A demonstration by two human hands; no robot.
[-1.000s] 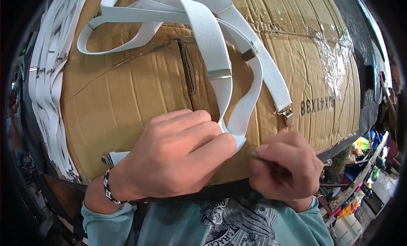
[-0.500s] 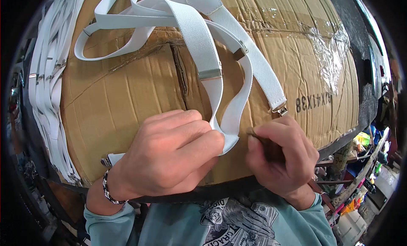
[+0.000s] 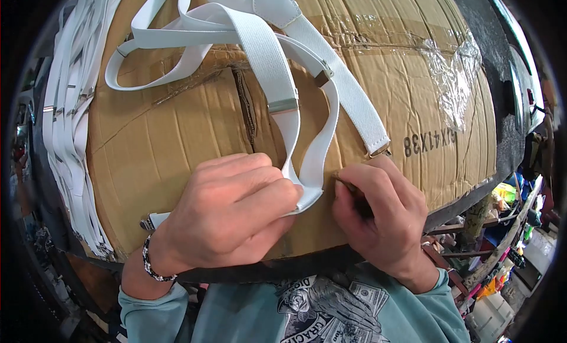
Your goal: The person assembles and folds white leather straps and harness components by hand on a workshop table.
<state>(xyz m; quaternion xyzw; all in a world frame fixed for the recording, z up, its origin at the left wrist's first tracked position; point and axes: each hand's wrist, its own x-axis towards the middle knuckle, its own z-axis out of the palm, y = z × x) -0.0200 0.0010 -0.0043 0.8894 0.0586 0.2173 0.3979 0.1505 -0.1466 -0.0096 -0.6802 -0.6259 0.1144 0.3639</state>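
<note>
White elastic suspenders [image 3: 277, 65] lie spread over a flattened cardboard box [image 3: 177, 124] that covers the desk. The left hand [image 3: 227, 213] rests knuckles up at the near edge of the cardboard, fingers curled into a fist, its grip closed on the folded lower end of one strap [image 3: 307, 166]. A beaded bracelet [image 3: 150, 263] circles that wrist. The right hand [image 3: 381, 216] sits just beside it, also curled, thumb and forefinger pinching a small dark object [image 3: 354, 195] whose tip points at the strap's fold; what the object is cannot be told. The held strap runs with its long axis away from the person, rising from the fold through a metal slider [image 3: 282, 105] towards the far edge of the box. A second strap slants down to the right and ends in a metal clip [image 3: 381, 149] just above the right hand. A stack of more white straps [image 3: 65, 118] lies along the left side of the box.
</note>
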